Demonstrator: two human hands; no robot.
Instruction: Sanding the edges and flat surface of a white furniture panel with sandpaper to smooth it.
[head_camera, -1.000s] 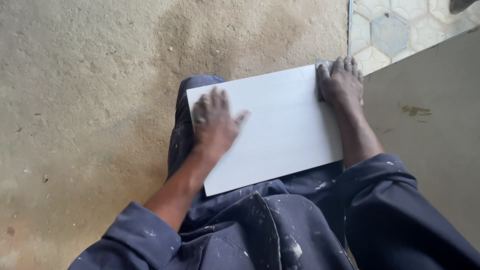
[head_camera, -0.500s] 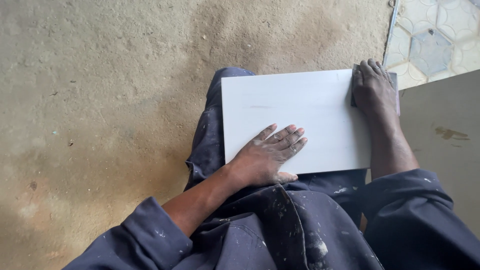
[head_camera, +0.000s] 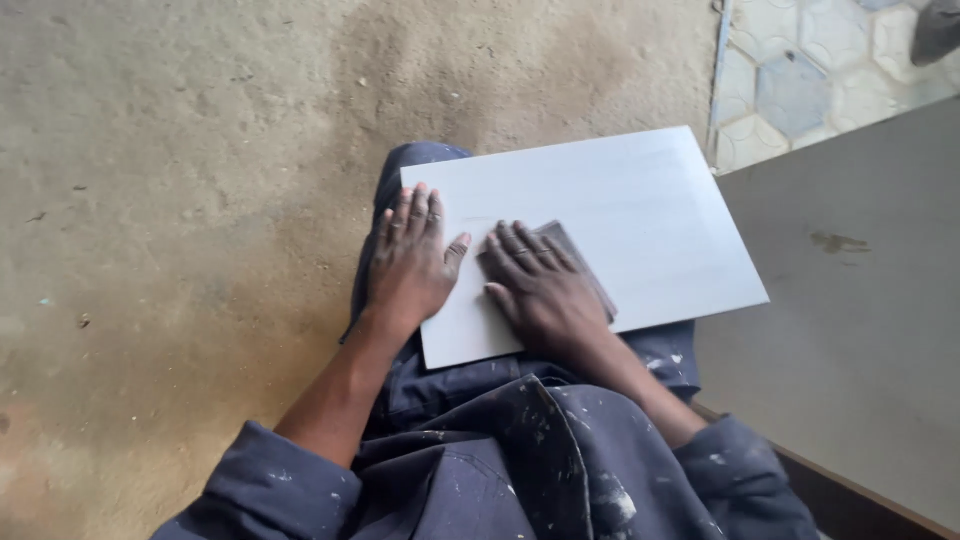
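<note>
A flat white rectangular board (head_camera: 600, 230) lies across the person's lap. The left hand (head_camera: 412, 262) presses flat on its near-left corner, while the right hand (head_camera: 545, 290) presses a small grey sanding pad (head_camera: 580, 262) just beside. Most of the board's face lies beyond the pad.

One head-worn camera looks steeply down, close over the lap and board (head_camera: 590, 235), floor (head_camera: 180, 200) beyond; perhaps tilted slightly.

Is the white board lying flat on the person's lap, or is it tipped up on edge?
Flat. The white board rests face-up across the lap, left hand spread on its near-left edge, right hand pressing a grey pad on it.
</note>
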